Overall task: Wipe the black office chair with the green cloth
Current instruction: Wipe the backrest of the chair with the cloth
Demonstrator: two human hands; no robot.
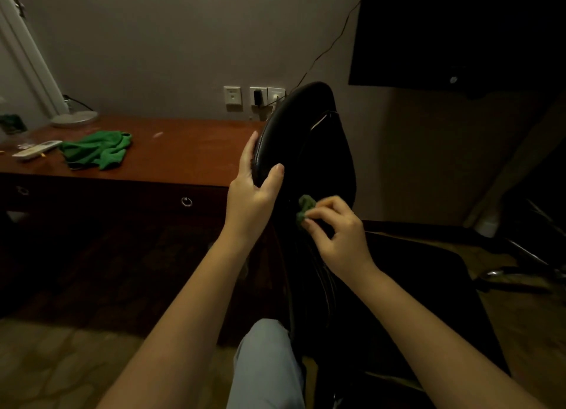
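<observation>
— Green cloth (304, 209): where is it sitting?
— Right hand (340, 234) is pinching it, bunched, fingertips clamped, against the black office chair (306, 139) backrest. Left hand (251, 194) is gripping the backrest edge, fingers curled round.
— Step?
— Backrest wiping, apparently; the next stroke is calling for firm bracing.

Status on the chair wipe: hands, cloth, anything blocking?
Left hand grips edge of chair back. Right hand pinches bunched green cloth against it. Nothing in the way; second green cloth lies on desk.

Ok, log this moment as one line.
left hand: grips edge of black leather office chair | right hand: pinches small bunched green cloth at chair back | second green cloth: on wooden desk
</observation>
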